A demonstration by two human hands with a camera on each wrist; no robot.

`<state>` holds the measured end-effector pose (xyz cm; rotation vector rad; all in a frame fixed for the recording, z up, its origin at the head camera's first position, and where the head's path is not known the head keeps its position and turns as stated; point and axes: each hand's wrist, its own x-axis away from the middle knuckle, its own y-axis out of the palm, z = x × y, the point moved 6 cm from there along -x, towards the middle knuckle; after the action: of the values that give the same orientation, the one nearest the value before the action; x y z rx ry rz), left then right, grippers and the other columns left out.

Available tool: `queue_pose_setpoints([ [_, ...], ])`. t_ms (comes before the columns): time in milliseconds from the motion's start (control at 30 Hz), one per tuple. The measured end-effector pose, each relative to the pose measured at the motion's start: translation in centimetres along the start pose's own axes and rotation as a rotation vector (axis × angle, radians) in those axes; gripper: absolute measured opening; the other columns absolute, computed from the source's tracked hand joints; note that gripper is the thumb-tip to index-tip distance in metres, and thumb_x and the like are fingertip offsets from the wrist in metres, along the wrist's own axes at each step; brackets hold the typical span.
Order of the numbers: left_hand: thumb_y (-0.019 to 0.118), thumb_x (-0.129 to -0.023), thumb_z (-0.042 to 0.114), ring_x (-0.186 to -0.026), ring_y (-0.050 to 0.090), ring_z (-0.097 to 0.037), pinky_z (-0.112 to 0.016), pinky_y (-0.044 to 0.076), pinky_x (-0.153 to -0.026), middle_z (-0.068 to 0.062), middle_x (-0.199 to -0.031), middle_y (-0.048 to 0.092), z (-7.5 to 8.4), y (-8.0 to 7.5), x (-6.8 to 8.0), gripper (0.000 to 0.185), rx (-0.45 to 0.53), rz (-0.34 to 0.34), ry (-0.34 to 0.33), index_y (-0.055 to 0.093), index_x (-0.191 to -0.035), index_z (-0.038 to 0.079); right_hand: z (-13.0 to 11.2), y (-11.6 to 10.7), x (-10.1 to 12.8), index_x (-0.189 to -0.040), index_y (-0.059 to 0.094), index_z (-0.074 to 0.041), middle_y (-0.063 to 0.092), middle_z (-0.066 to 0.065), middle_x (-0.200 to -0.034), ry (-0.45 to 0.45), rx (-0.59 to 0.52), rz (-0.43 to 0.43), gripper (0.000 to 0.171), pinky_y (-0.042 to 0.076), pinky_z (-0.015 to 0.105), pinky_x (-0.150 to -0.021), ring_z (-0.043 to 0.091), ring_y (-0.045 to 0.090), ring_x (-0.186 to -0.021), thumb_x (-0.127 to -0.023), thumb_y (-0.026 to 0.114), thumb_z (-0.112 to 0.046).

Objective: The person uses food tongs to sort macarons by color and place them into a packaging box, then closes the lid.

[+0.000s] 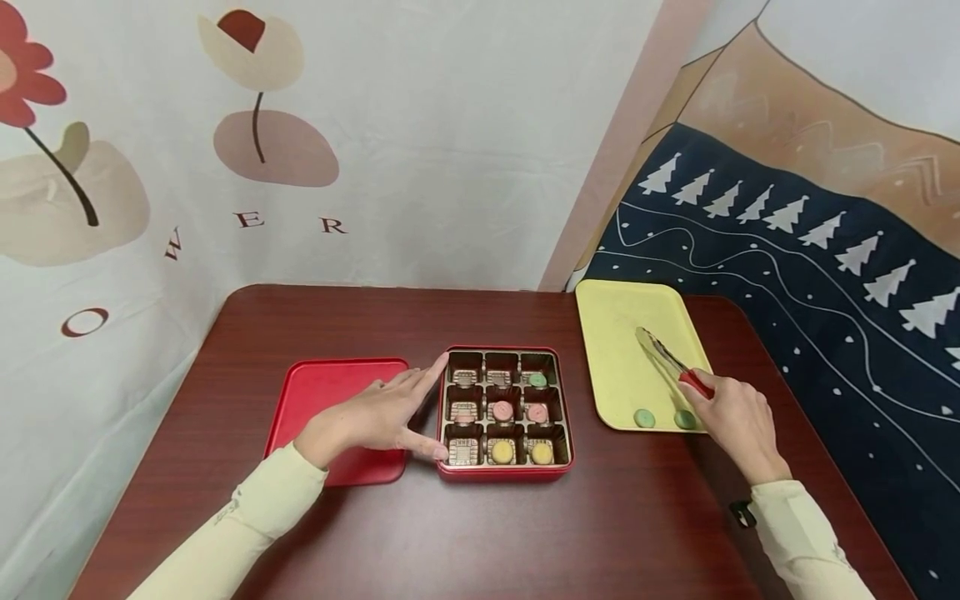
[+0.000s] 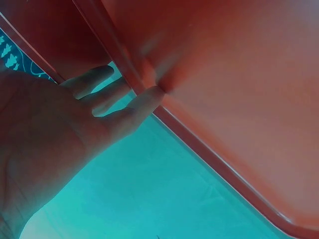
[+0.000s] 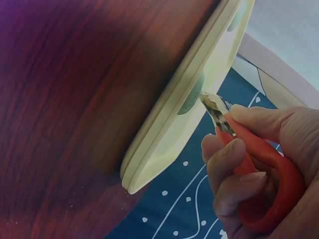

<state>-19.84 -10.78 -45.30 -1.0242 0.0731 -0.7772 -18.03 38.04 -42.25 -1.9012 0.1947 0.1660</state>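
A red-rimmed tin box (image 1: 506,476) with square compartments stands in the middle of the table. In its compartments lie round pieces: a green one (image 1: 537,380) at the back right, pink ones (image 1: 502,411) in the middle row, yellow ones (image 1: 542,452) in front. My left hand (image 1: 367,421) spreads along the box's left side, thumb and finger straight at its edge. My right hand (image 1: 738,421) grips red-handled tongs (image 1: 698,384), their tips over the yellow tray (image 1: 607,350). Two green discs (image 1: 644,418) lie at the tray's front edge, one close beneath my right hand.
Beneath my left forearm and hand lies a red lid or tray (image 1: 330,379), left of the box. A dark brown table (image 1: 525,533) carries everything. Behind it hang a white printed cloth (image 1: 450,167) and, at right, a dark blue cloth (image 1: 750,250) with trees.
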Motion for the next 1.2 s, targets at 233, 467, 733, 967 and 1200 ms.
queue_pose_setpoints([
  [233, 0.082, -0.085, 0.074, -0.161, 0.018, -0.052, -0.077, 0.015, -0.123, -0.023, -0.176, 0.025, 0.0, 0.0, 0.0, 0.139, 0.001, -0.004, -0.007, -0.009, -0.176, 0.021, -0.3, -0.4, 0.5, -0.133, 0.074, 0.007, 0.065, 0.016, -0.065, 0.004, -0.021, -0.005, 0.05, 0.038, 0.04, -0.052, 0.028, 0.052, -0.058, -0.099, 0.084, -0.027],
  [467, 0.082, -0.085, 0.074, -0.161, 0.018, -0.052, -0.077, 0.015, -0.123, -0.023, -0.176, 0.025, 0.0, 0.1, 0.0, 0.139, 0.006, -0.003, -0.007, -0.009, -0.176, 0.021, -2.8, -1.6, 1.2, -0.135, 0.075, 0.003, 0.046, -0.007, -0.049, -0.036, -0.075, 0.0, 0.049, 0.03, 0.036, -0.046, 0.019, 0.036, -0.052, -0.098, 0.085, -0.029],
  [733, 0.083, -0.086, 0.072, -0.161, 0.019, -0.052, -0.078, 0.015, -0.123, -0.024, -0.176, 0.025, 0.1, 0.0, 0.0, 0.138, 0.011, 0.0, -0.004, -0.008, -0.176, 0.021, -8.1, -3.5, 2.7, -0.129, 0.081, -0.003, 0.061, -0.006, -0.059, -0.18, -0.14, 0.099, 0.044, 0.03, 0.03, -0.045, 0.011, 0.036, -0.052, -0.091, 0.092, -0.021],
  [967, 0.083, -0.085, 0.071, -0.162, 0.017, -0.051, -0.077, 0.013, -0.124, -0.022, -0.177, 0.024, 0.1, -0.1, 0.1, 0.138, 0.007, -0.005, -0.015, -0.009, -0.176, 0.023, -13.1, -3.6, 4.7, -0.123, 0.084, -0.007, 0.083, 0.006, -0.104, -0.354, -0.229, 0.148, 0.043, 0.041, 0.019, -0.052, 0.011, 0.064, -0.068, -0.083, 0.097, -0.012],
  [1200, 0.083, -0.085, 0.072, -0.162, 0.018, -0.05, -0.078, 0.014, -0.123, -0.023, -0.176, 0.024, 0.1, 0.0, 0.1, 0.139, 0.008, 0.0, -0.018, -0.008, -0.177, 0.022, -16.9, -2.3, 7.3, -0.124, 0.085, -0.016, 0.081, -0.006, -0.102, -0.469, -0.275, 0.077, 0.041, 0.034, 0.014, -0.05, 0.001, 0.054, -0.065, -0.084, 0.097, -0.016],
])
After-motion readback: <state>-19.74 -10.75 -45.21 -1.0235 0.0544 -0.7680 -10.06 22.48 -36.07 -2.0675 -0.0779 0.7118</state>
